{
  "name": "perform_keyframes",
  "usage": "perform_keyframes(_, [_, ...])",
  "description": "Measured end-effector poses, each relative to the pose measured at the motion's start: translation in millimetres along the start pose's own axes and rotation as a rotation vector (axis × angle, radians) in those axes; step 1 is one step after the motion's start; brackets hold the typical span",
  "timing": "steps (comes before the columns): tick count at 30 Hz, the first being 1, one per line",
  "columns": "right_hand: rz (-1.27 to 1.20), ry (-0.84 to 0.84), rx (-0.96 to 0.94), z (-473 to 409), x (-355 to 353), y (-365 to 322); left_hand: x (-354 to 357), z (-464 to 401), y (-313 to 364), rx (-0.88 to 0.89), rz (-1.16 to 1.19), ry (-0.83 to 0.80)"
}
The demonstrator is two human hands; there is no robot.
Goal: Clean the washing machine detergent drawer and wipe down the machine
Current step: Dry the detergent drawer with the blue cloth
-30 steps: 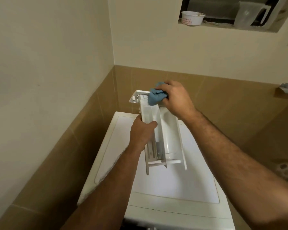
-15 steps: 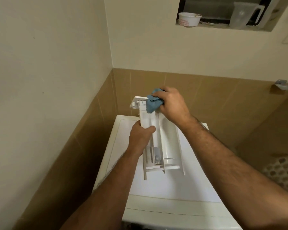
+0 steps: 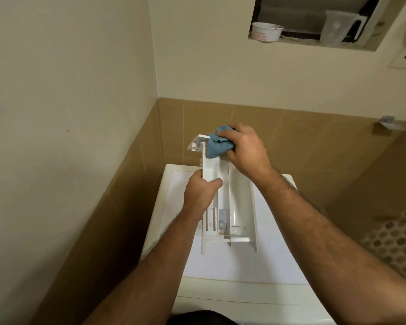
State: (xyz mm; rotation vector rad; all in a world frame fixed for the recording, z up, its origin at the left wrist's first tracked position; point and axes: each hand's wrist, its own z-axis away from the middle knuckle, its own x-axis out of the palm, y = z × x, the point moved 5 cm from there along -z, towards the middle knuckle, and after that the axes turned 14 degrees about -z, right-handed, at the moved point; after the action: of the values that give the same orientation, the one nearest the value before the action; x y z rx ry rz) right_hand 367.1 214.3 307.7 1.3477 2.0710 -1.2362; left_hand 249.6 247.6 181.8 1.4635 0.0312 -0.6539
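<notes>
My left hand [image 3: 201,195] fingers wrap drawer [image 3: 240,202] side, keep it steady. Right hand [image 3: 245,148] fingers bunch blue cloth [image 3: 217,146], rub far end.

Your left hand [image 3: 201,192] grips the left wall of the white detergent drawer [image 3: 240,200], held above the washing machine [image 3: 232,270] top. Your right hand [image 3: 245,148] bunches a blue cloth [image 3: 217,146] against the drawer's far end. A white bowl [image 3: 266,31] and a clear jug [image 3: 338,28] sit in the wall niche.
</notes>
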Motion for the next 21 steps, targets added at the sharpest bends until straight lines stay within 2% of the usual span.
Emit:
perform_keyframes(4, [0.011,0.009,0.038,2,3,1,3,4,-2,-0.007,0.024,-0.023])
perform_keyframes(10, [0.029,-0.013,-0.073,-2,23,-31,14,10,-1,0.017,0.035,-0.071])
perform_keyframes(17, [0.055,-0.006,0.013,7,10,-5,4,4,-14,-0.007,0.023,0.024])
perform_keyframes(21, [0.084,-0.026,0.090,13,-3,19,0,2,-16,-0.009,0.051,0.017])
